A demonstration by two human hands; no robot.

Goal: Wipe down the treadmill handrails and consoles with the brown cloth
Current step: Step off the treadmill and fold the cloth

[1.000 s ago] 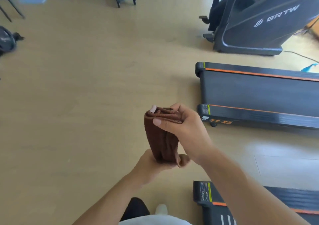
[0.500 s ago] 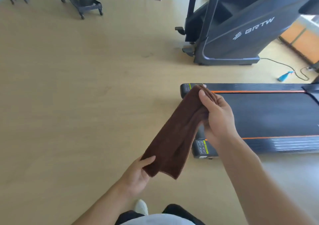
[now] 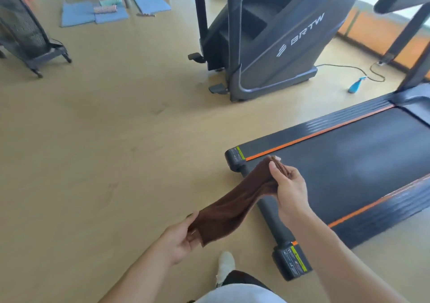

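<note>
The brown cloth [image 3: 235,202] is held stretched in the air between both hands, above the wooden floor [image 3: 104,140] and the rear end of a treadmill [image 3: 349,163]. Its upper end is gripped by the right hand [image 3: 288,191], whose fingers [image 3: 275,171] are curled round the bunched fabric; its lower end is pinched by the left hand [image 3: 179,240] between thumb and fingers. The cloth hangs as a loosely folded band sloping down from right to left.

The treadmill's dark belt is edged by orange stripes, and yellow-green warning labels are seen on both rear corner caps; their print is too small to be read. Behind it stands a grey stair-climbing machine [image 3: 274,37], on whose side panel the letters "BRTW" are printed in white beside a striped logo. A blue spray bottle [image 3: 356,85] lies on the floor near a black cable [image 3: 363,72]. Blue mats [image 3: 76,14] are spread farther back, with foam rollers [image 3: 108,5] resting on them.
</note>
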